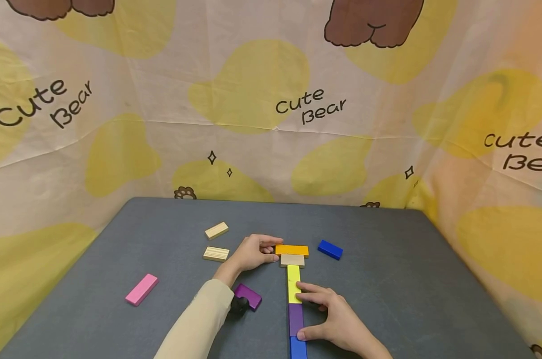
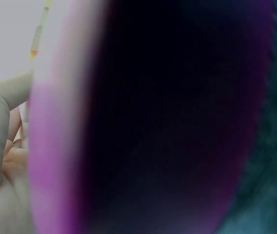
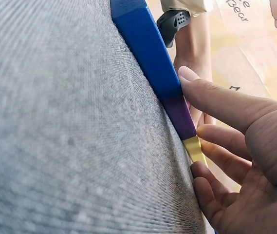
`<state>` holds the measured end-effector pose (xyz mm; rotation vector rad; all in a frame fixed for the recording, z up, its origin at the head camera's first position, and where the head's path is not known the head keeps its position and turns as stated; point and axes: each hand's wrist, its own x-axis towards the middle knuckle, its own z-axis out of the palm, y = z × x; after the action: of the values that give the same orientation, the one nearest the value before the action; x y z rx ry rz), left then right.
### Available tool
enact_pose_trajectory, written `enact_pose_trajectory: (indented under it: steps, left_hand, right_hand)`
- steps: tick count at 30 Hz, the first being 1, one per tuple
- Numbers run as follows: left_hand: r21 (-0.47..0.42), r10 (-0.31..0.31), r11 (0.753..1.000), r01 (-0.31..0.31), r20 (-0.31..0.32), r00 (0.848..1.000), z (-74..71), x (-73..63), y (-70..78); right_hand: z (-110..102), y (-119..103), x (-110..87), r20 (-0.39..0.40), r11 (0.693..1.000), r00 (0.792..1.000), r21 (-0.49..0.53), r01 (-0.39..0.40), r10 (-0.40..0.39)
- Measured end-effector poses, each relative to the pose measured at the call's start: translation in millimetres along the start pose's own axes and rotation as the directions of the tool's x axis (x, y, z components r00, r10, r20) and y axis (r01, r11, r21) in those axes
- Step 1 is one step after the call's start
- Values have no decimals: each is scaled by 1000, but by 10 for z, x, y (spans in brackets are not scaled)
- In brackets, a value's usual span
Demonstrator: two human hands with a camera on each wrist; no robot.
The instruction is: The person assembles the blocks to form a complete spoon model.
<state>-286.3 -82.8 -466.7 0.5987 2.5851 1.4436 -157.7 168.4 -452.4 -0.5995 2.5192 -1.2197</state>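
Observation:
My left hand [image 1: 252, 253] is at the left end of an orange block [image 1: 292, 250], which it pinches between index finger at the back and thumb at the front. Against the orange block's near side lies a plain wooden block [image 1: 292, 261]. From there a yellow block [image 1: 293, 279], a purple block [image 1: 295, 319] and a blue block [image 1: 298, 348] run end to end toward me. My right hand [image 1: 338, 321] rests extended fingertips on the yellow block's right side, with its thumb [image 3: 189, 74] where purple meets blue.
Another purple block [image 1: 248, 296] lies by the left wrist; a blurred purple shape [image 2: 48, 156] covers much of the left wrist view. Two wooden blocks [image 1: 216, 230] and a pink block [image 1: 142, 289] lie left, a separate blue block [image 1: 330, 250] right. Printed cloth [image 1: 253, 149] hangs behind.

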Motion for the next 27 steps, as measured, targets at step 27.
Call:
enact_pose_trajectory:
  steps: [27]
  left_hand:
    - [0, -1, 1000, 1, 8, 1000, -1, -11, -10]
  right_hand:
    - [11, -14, 6, 24, 1000, 999, 13, -26, 26]
